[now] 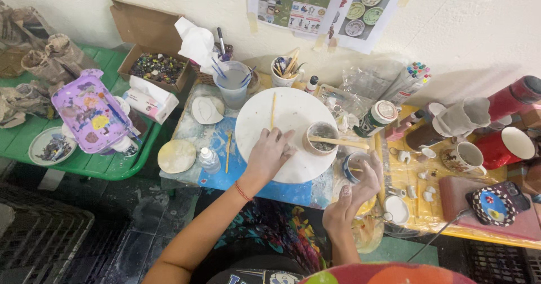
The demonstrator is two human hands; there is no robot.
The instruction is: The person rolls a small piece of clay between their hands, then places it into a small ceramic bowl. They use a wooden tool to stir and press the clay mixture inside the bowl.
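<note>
The left hand (269, 153) lay spread flat on the white round board (293, 134) — just left of the small clay cup (322, 138) — while the right hand (360, 185), fingers loosely open, touched a small blue-rimmed bowl (354, 165).

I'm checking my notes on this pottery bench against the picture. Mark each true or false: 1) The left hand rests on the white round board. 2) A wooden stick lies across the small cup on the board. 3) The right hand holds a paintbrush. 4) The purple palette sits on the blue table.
1) True: the left hand lies flat on the white round board.
2) True: the wooden stick lies across the small cup.
3) False: the right hand holds no brush; it is at a small blue-rimmed bowl.
4) False: the purple palette sits on the green tray table.
</note>
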